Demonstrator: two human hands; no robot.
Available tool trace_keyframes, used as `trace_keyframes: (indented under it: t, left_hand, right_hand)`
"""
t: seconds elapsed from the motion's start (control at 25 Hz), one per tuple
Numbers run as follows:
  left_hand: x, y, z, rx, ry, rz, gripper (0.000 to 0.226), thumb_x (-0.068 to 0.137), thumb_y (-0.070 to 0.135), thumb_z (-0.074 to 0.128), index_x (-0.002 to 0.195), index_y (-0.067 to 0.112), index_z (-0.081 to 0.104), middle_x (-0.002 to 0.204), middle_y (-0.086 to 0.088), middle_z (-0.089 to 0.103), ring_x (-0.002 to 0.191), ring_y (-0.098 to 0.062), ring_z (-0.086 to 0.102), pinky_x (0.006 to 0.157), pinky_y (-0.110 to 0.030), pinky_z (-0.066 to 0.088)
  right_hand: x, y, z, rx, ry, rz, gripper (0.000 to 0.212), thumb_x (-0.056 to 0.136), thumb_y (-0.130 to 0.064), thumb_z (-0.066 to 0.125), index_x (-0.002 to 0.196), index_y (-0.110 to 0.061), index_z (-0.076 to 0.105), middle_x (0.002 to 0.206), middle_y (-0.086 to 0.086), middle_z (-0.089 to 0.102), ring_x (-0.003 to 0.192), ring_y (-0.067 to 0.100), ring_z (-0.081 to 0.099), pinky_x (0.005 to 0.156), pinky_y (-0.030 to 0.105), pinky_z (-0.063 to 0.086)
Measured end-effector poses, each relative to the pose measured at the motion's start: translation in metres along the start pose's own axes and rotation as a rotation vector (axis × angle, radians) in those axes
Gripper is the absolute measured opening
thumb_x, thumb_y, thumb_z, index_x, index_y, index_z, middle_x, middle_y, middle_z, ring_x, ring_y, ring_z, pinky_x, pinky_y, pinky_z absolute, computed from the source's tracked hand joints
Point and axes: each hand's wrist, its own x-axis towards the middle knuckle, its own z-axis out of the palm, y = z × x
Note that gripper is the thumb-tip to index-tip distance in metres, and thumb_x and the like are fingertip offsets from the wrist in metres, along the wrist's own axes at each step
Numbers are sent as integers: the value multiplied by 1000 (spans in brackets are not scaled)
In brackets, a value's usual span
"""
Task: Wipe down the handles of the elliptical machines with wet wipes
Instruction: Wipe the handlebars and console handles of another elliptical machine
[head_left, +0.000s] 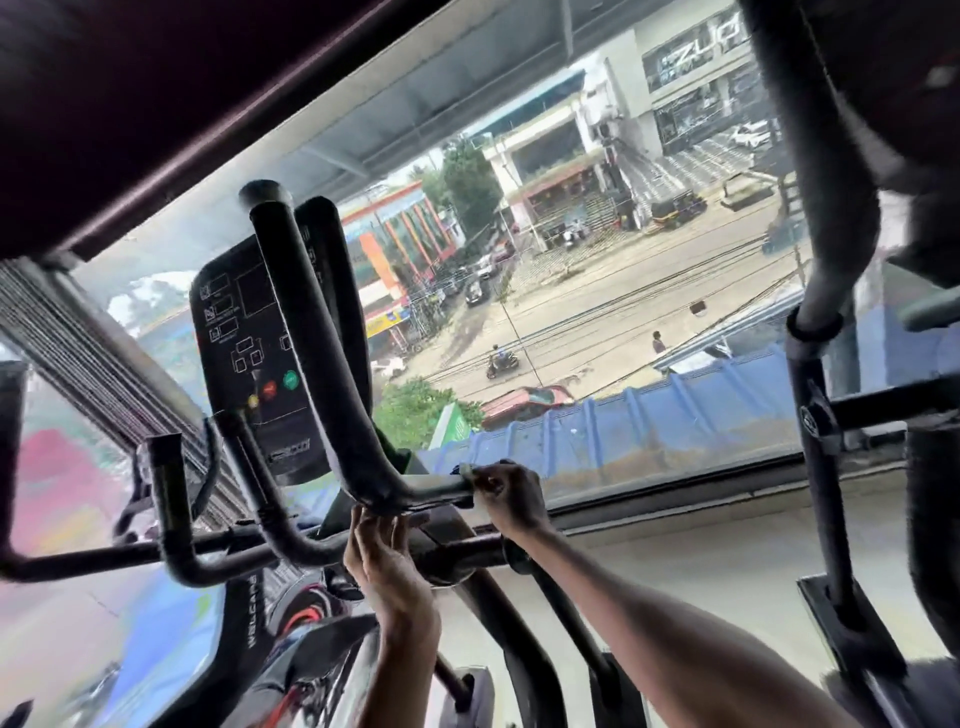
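A black padded elliptical handle (306, 322) rises from a bend at the centre and runs right as a horizontal bar (441, 488). My right hand (506, 496) grips the end of that bar, with a small pale wet wipe (466, 472) pinched against it. My left hand (382, 545) reaches up from below and touches the underside of the bend with its fingers. A second black handle (249, 519) curves lower left. The machine's console (249, 358) with coloured buttons stands behind the handles.
A large window (623, 312) faces a street straight ahead. Another machine's black handle and post (815, 364) stand at the right. A further handle (166, 499) and closed blinds (93, 343) are at the left. The elliptical's frame and flywheel cover (291, 623) lie below.
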Motion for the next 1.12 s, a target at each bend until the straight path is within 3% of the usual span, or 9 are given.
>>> trace_keyframes:
  t: [0.2,0.4,0.56,0.68,0.76,0.84,0.92,1.04,1.12]
  left_hand:
    - [-6,1,0,-50,17,-4,22,101,24,45,95,20,65,76,15,73,77,-3,66,81,-24,51]
    - [-6,-3,-3,33,-64,45,29,75,38,57,90,19,73,90,3,70,83,-5,66,92,-33,49]
    - [-5,-5,-4,70,-108,75,48,65,49,59,98,16,69,101,-6,66,87,-7,66,91,-32,49]
    - [-6,-5,-8,58,-122,66,50,65,52,58,99,17,68,101,-4,67,88,-4,68,96,-34,49]
    - [-6,-4,-10,63,-126,61,53,67,53,59,104,16,67,105,-5,68,91,-5,69,98,-35,49]
    - [-6,-5,-8,76,-116,56,44,74,48,59,105,18,67,104,-1,70,92,-5,68,97,-33,48]
    - [-9,-6,-4,44,-78,56,37,83,43,50,105,18,65,99,5,73,93,-5,67,95,-32,47]
    - [-11,-10,1,-24,-16,76,55,88,47,37,123,11,58,120,-11,64,114,-21,58,97,-34,43]
    - [-12,-12,4,-31,7,96,55,88,47,34,123,10,56,123,-14,60,115,-22,55,94,-31,44]
  right_hand:
    - [-4,-5,3,125,29,-9,19,85,-22,72,102,-23,83,97,1,79,92,17,73,82,30,55]
    - [-6,-5,5,114,25,65,17,93,-21,72,106,-23,82,103,1,78,97,17,72,86,30,54]
    - [-11,-8,8,181,81,-69,22,93,-14,73,109,-24,82,102,-8,76,92,6,70,85,25,55]
    - [-12,-11,9,143,64,31,27,94,-10,70,116,-22,79,109,-1,76,101,13,70,86,17,47]
    - [-18,-15,12,203,114,-30,24,94,-13,70,113,-24,81,107,-6,76,100,10,71,86,15,49]
    - [-28,-19,11,246,162,-157,23,96,-20,65,113,-23,81,110,-10,75,102,5,71,90,18,52]
    - [-27,-14,13,209,168,-163,25,98,-21,62,116,-22,80,115,-10,75,106,7,70,94,23,53]
    - [-19,-13,12,175,124,-57,26,98,-13,65,117,-23,79,117,-7,76,108,14,71,97,28,53]
    - [-24,-19,8,209,146,-177,24,99,-17,64,116,-25,79,117,-10,74,108,11,69,97,33,54]
